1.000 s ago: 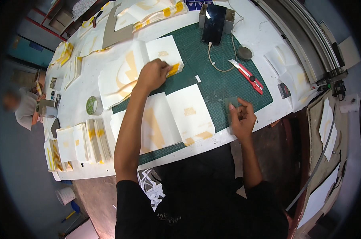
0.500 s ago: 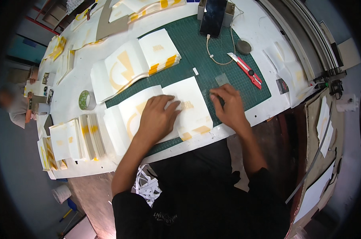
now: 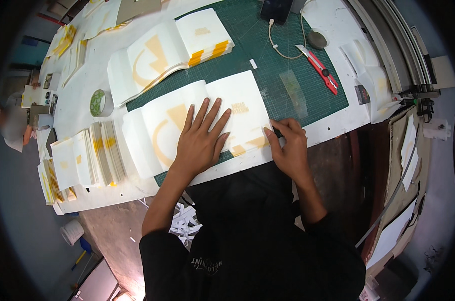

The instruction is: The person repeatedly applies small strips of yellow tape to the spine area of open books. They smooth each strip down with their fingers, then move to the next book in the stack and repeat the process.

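A folded white sheet [image 3: 245, 93] with pale yellow-orange print lies partly spread in front of me, over the near edge of the green cutting mat [image 3: 267, 75]. My left hand [image 3: 201, 140] rests on it palm down, fingers stretched and spread near the fold. At its right edge, close to the lower corner, my right hand [image 3: 290, 145] pinches the sheet between thumb and forefinger. Beyond it lies a stack of similar folded sheets [image 3: 172, 47] with orange-striped edges. To the right, a clear plastic strip [image 3: 293, 93] lies flat on the mat, beside a red utility knife [image 3: 320, 72].
A tape roll [image 3: 101, 103] stands on the white table, left of the sheets. More folded stacks [image 3: 87, 155] sit at the left edge. A phone [image 3: 276, 10] with a cable and a round grey object [image 3: 317, 40] are at the back. Another person [image 3: 14, 125] is far left.
My left hand has gone from curled to flat and spread on the sheet. My right hand has come down from above the mat to the sheet's right edge. The view has shifted slightly.
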Tool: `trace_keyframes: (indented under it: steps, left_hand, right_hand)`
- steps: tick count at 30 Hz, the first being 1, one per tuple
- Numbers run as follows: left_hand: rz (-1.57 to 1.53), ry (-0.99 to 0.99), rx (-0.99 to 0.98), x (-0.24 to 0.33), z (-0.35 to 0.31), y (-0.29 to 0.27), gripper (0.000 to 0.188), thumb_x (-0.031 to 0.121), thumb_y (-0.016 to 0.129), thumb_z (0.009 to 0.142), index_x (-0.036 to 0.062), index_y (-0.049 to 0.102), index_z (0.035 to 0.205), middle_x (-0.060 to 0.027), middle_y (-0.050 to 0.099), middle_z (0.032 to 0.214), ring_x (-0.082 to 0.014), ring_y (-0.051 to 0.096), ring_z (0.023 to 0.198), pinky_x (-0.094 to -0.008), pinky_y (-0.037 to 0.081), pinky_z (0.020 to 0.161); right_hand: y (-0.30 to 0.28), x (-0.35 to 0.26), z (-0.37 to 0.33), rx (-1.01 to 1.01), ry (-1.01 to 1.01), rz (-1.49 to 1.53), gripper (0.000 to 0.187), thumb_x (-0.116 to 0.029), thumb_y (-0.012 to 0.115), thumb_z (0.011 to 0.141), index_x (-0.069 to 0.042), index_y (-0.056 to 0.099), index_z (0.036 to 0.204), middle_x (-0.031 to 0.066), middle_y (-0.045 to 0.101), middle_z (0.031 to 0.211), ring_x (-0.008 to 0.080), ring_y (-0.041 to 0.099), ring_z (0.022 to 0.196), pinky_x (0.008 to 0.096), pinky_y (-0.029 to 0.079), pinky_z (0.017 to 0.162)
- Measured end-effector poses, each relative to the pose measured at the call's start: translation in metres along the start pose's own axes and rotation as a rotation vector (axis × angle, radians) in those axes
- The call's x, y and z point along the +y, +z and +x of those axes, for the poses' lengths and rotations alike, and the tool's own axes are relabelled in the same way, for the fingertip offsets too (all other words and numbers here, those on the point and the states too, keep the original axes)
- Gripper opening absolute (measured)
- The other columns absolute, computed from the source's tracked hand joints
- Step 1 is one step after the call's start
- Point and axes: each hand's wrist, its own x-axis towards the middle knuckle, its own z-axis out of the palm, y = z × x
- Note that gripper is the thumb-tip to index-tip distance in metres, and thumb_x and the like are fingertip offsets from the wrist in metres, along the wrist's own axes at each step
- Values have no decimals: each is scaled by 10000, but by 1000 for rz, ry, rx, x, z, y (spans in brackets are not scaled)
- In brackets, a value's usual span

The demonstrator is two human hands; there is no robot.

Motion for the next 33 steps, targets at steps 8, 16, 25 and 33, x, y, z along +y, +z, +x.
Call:
trace_keyframes:
  steps: [8,16,25,33]
  left_hand:
    - [9,-2,-10,-3,-2,4,562,314,580,1064,166,498,1600,-130,360,1718,-355,274,1612,-566,156,1314]
    - [4,1,-9,-3,-2,2,551,309,581,1064,166,509,1592,-134,360,1717,-358,261,1616,-593,127,1315]
    - [16,40,67,2,-2,0,544,256,694,1002,128,584,1520,-149,470,1643,-345,362,1573,-598,204,1301]
    - [-162,140,105,29,-19,5,473,245,815,925,101,692,1358,-121,624,1505,-335,521,1465,-578,351,1252]
  right_hand:
    - [3,-3,-7,25,23,40,299,-117,759,944,46,746,1194,152,677,1030,321,633,994,453,452,900]
    - [9,3,-8,57,32,49,307,-128,772,937,32,746,1198,145,683,1027,310,644,973,448,455,891]
    - [6,-2,-7,58,69,48,285,-111,773,931,35,750,1175,149,689,1027,315,653,970,443,460,887]
    - [5,-1,-10,74,69,53,272,-102,769,932,35,748,1166,157,685,1028,326,652,964,447,473,906]
